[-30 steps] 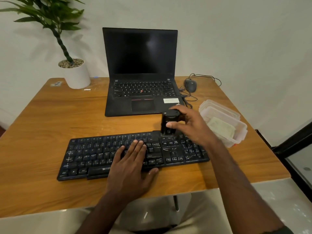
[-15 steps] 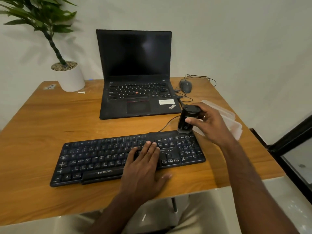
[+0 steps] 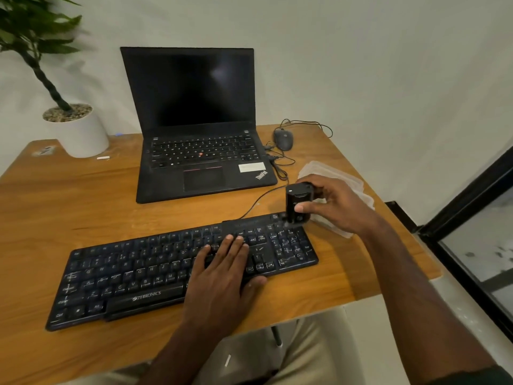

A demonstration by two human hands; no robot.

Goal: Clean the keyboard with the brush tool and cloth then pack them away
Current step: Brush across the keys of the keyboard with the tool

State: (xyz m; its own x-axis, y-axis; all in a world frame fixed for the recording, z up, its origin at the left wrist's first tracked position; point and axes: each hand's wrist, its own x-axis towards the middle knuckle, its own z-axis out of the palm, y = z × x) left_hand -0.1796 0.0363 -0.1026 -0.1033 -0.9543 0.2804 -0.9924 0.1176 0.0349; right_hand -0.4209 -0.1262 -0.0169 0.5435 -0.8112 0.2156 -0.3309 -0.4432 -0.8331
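A black keyboard (image 3: 133,276) lies across the front of the wooden table (image 3: 83,207). My left hand (image 3: 222,276) rests flat on its right half, fingers straight. My right hand (image 3: 336,204) grips a black, boxy brush tool (image 3: 298,202) upright, its lower end touching the keyboard's far right corner. Behind that hand sits a clear plastic container (image 3: 333,173), mostly hidden; the cloth cannot be made out.
An open black laptop (image 3: 200,151) stands behind the keyboard, with a wired mouse (image 3: 283,138) and cables to its right. A potted plant in a white pot (image 3: 80,132) is at the far left corner. The table's right edge is close to the container.
The brush tool moved right along the keyboard's top row to its far right corner. My left hand slid right along the keys. The camera view shifted, too.
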